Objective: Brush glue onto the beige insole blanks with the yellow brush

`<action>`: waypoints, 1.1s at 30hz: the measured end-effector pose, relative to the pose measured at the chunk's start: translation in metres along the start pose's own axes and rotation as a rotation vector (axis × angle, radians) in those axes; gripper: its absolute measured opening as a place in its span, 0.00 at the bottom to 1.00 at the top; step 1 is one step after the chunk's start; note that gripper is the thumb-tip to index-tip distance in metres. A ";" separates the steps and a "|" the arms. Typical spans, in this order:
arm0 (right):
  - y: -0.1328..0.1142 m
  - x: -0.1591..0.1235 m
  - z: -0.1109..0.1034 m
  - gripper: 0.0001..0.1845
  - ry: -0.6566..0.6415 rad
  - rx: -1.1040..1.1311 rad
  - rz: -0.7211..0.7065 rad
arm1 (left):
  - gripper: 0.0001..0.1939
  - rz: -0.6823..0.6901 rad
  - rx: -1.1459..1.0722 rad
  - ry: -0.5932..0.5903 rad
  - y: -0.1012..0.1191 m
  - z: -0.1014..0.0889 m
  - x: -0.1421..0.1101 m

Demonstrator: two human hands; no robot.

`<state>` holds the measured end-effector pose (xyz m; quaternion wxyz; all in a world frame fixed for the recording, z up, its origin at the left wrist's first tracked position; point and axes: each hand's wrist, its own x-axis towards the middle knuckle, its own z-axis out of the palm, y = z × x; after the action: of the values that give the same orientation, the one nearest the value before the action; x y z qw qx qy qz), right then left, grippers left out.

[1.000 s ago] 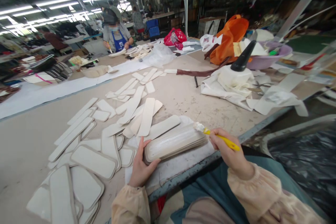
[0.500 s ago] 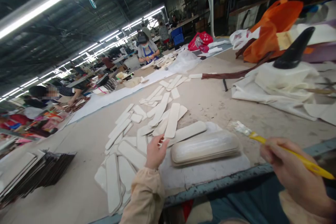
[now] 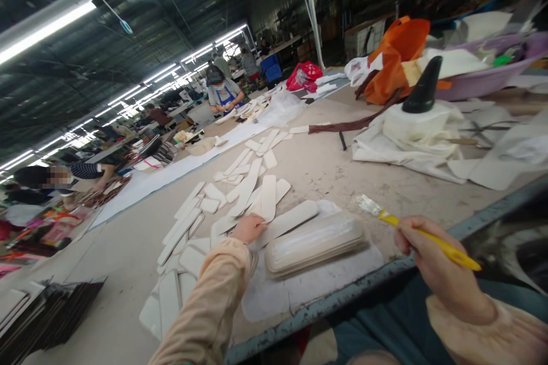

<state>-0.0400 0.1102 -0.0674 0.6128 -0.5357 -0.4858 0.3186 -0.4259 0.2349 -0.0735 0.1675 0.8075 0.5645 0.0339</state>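
Note:
My right hand [image 3: 436, 262] grips a yellow-handled paintbrush [image 3: 422, 232], its white-coated bristles pointing left above the table. My left hand [image 3: 249, 228] has its fingers bent together at the near end of a flat white strip with rounded corners [image 3: 268, 197]; the thumb is partly hidden. Between my hands lies a stack of similar rounded strips [image 3: 317, 239], with a wet, shiny white coating on top. It rests on a whitish sheet [image 3: 274, 296] at the table's near edge. Another strip [image 3: 291, 221] lies just behind the stack.
Many loose white strips [image 3: 188, 222] spread across the table. A dark-edged pile [image 3: 55, 313] stands at the left. A white container with a black cone [image 3: 423, 88] sits on the right, near an orange bag [image 3: 394, 60]. Co-workers [image 3: 225, 91] work at the far side.
The view has turned to the right. My left hand has reached forward to the end of a white strip, its fingers closing together. My right hand still holds the paintbrush.

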 end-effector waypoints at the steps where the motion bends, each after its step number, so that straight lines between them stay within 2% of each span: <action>1: -0.001 0.000 0.001 0.08 0.017 -0.005 0.018 | 0.12 -0.012 -0.006 0.026 0.001 -0.005 -0.002; 4: -0.003 -0.001 0.005 0.06 0.072 -0.029 -0.016 | 0.14 -0.077 -0.148 0.221 0.017 -0.031 -0.015; 6: -0.004 0.000 0.010 0.06 0.078 0.003 -0.053 | 0.14 -0.118 -0.441 0.378 0.040 -0.051 -0.031; 8: -0.005 0.004 0.015 0.08 0.045 0.086 -0.054 | 0.15 -0.080 -0.759 0.424 0.068 -0.068 -0.048; 11: -0.006 0.015 0.025 0.14 -0.051 0.227 -0.033 | 0.14 -0.039 -1.113 0.338 0.104 -0.075 -0.071; 13: -0.007 0.025 0.031 0.16 -0.131 0.298 0.005 | 0.15 -0.059 -1.240 0.244 0.121 -0.067 -0.078; 16: -0.009 0.035 0.038 0.17 -0.200 0.279 0.044 | 0.17 -0.139 -1.322 0.121 0.129 -0.047 -0.077; 19: -0.009 0.041 0.042 0.19 -0.156 0.120 -0.028 | 0.18 -0.231 -1.343 0.069 0.123 -0.032 -0.074; 22: -0.006 0.043 0.046 0.18 -0.138 -0.029 -0.116 | 0.19 -0.300 -1.301 0.083 0.110 -0.024 -0.075; 28: 0.011 0.040 0.057 0.16 -0.199 -0.291 -0.194 | 0.19 -0.389 -0.790 0.238 0.084 0.000 -0.078; 33: 0.023 0.040 0.060 0.15 -0.286 -0.398 -0.210 | 0.21 -0.415 -0.585 0.251 0.073 0.020 -0.079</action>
<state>-0.0808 0.1723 -0.0824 0.4502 -0.5419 -0.6734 0.2240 -0.3837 0.1344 -0.0593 0.3238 0.5836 0.6986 0.2580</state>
